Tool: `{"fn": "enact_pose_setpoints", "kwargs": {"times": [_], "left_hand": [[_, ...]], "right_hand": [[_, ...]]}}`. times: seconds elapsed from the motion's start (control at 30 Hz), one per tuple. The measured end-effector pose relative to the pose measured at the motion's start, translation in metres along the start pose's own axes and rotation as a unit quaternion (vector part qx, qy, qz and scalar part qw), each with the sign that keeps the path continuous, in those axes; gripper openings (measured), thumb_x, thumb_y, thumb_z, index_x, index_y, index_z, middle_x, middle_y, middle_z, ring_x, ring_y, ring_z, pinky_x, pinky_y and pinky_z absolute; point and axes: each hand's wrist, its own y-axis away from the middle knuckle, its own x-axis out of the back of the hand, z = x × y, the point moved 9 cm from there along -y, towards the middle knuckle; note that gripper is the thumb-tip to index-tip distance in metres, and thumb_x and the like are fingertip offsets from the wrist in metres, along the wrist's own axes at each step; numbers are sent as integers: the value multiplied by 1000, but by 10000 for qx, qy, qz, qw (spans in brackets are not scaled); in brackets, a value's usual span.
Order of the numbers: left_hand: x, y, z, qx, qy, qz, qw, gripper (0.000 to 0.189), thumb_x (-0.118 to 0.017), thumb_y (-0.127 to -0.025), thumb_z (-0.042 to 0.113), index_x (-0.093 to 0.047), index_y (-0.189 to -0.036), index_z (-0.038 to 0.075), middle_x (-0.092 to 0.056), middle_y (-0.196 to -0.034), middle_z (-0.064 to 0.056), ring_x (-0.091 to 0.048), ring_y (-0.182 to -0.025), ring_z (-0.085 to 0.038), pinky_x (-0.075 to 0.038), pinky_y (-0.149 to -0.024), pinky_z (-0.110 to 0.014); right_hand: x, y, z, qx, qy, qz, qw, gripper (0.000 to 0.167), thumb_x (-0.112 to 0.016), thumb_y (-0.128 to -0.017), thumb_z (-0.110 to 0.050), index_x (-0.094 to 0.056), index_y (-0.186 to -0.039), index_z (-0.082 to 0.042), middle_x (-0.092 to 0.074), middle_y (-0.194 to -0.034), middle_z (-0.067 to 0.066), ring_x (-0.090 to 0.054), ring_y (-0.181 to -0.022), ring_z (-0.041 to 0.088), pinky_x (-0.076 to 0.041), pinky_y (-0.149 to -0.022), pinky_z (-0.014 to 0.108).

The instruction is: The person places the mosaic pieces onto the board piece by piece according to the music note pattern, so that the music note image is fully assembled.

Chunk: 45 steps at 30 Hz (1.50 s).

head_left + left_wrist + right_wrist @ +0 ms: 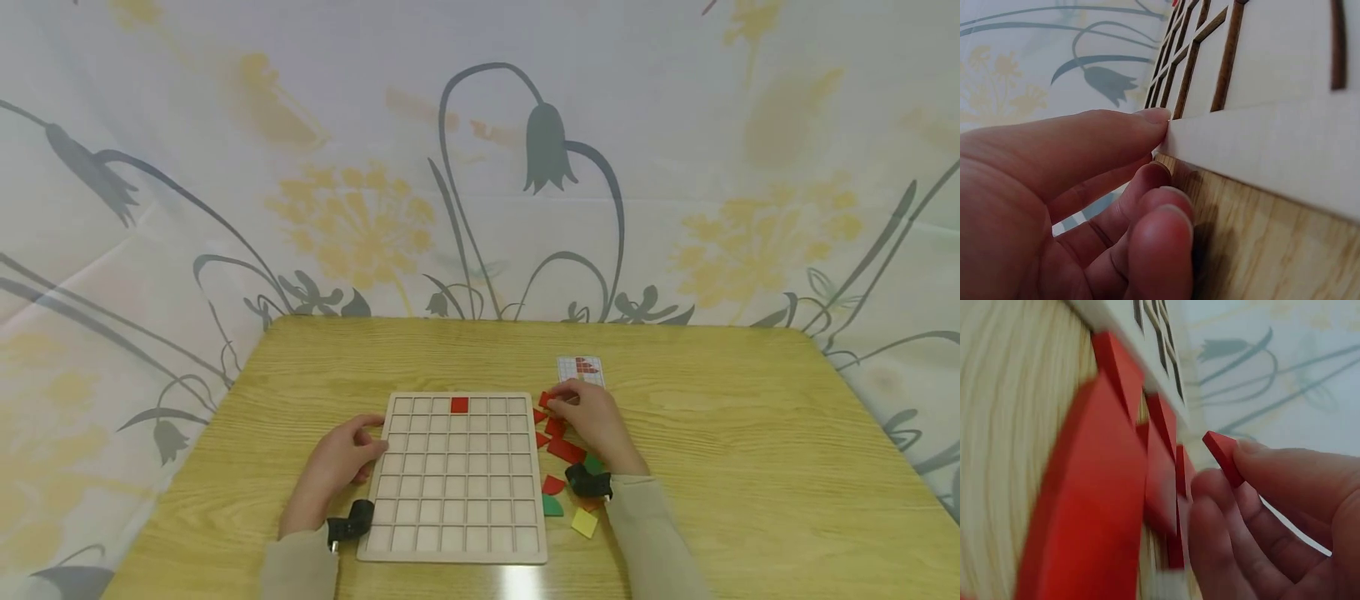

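A pale wooden grid board (453, 556) lies on the table, with one red square tile (459, 405) in its top row. My left hand (345, 454) is at the board's left edge. Its thumb (1116, 134) touches the rim, and the other fingers bend loosely beside the board. By the upper right corner my right hand (596, 421) pinches a small red tile (1224, 456) between thumb and fingertips, above the table. Below that hand lie several loose red pieces, among them a long red block (566, 451) and a red quarter-round piece (553, 484).
A printed card (580, 367) with a red pattern lies behind the right hand, partly covered by it. Nearer the front are a green rounded piece (552, 505) and a yellow square tile (584, 522). A flower-patterned cloth (480, 167) hangs behind the wooden table (720, 417).
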Motion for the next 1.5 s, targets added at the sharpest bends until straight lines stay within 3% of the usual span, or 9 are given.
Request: {"fn": "enact_pose_setpoints", "kwargs": {"times": [0.2, 0.6, 1.23, 1.5], "left_hand": [[0, -2, 0, 9, -36, 25, 10000, 42, -63, -83, 15, -51, -123, 14, -52, -79, -5, -49, -51, -16, -43, -47, -30], [1, -1, -2, 10, 183, 27, 9998, 39, -62, -84, 14, -51, -122, 12, -52, -77, -6, -49, -50, -15, -43, -46, -28], [1, -1, -5, 16, 451, 2, 9990, 40, -63, -82, 12, -52, -121, 11, -52, -81, -7, -48, -50, -15, -43, -46, -28], [1, 0, -4, 36, 509, -31, 9987, 41, -62, -83, 11, -51, -122, 10, -52, -80, -8, -48, -50, -15, -43, -46, -28]], "right_hand": [[-17, 3, -16, 107, -351, -214, 9991, 12, -63, -84, -19, -66, -94, -13, -63, -83, 0, -59, -70, 14, -47, -62, 30], [-47, 2, -41, 609, 99, -388, 9973, 11, -65, -82, -19, -70, -92, -17, -63, -87, -8, -56, -82, 10, -45, -75, 32], [-72, -20, -67, 433, 134, -609, 9971, 4, -66, -80, -20, -69, -83, -18, -61, -82, -6, -52, -72, 13, -43, -65, 29], [-79, -26, -74, 591, 554, -573, 9951, 4, -67, -80, -20, -70, -82, -17, -61, -83, -4, -52, -73, 13, -44, -66, 31]]}}
